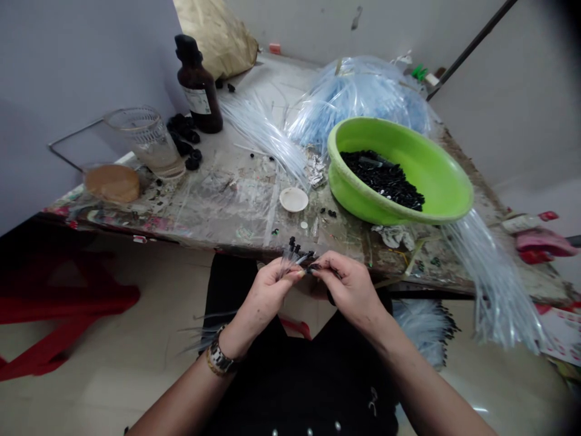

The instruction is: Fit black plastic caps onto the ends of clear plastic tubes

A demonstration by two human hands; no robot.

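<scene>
My left hand [270,289] is closed around several thin clear plastic tubes [287,264] whose upper ends carry small black tips [293,244]. Their loose tails stick out past my left wrist. Fingers of my right hand [347,281] pinch a small black piece [312,267] against the end of one tube, right beside my left fingertips. Both hands meet over my lap, just below the table's front edge. A green basin [447,188] on the table contains many small black parts [385,178].
Bundles of clear tubing [358,97] lie behind the basin, and another bundle [494,278] hangs over the front edge. A brown bottle [200,91], a glass beaker [149,142] and a white lid [293,200] stand on the stained table [213,206]. Red stool legs [59,303] are at left.
</scene>
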